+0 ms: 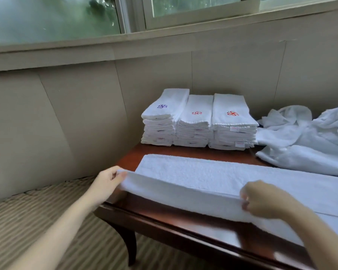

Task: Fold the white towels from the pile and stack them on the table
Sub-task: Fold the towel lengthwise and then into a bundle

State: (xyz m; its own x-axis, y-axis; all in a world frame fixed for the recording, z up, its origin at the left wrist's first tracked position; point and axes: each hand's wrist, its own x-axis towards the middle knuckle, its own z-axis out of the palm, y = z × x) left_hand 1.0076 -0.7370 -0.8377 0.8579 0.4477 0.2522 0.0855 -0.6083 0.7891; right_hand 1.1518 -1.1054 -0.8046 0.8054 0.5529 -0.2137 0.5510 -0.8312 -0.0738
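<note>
the left hand (108,181) is pinching the left end of the long white towel (213,178), which is lying along the near edge of the table (164,219). the right hand (261,200) is gripping its raised near edge further along. three stacks of folded towels (197,123) are sitting at the far edge, with the loose pile (304,149) lying just beside them on the right.

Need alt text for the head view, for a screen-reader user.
Two hands pinch the near edge of a long white towel spread on a dark wooden table, the left hand at its left corner, the right hand further along. Behind stand three stacks of folded towels, with an unfolded pile to their right.
</note>
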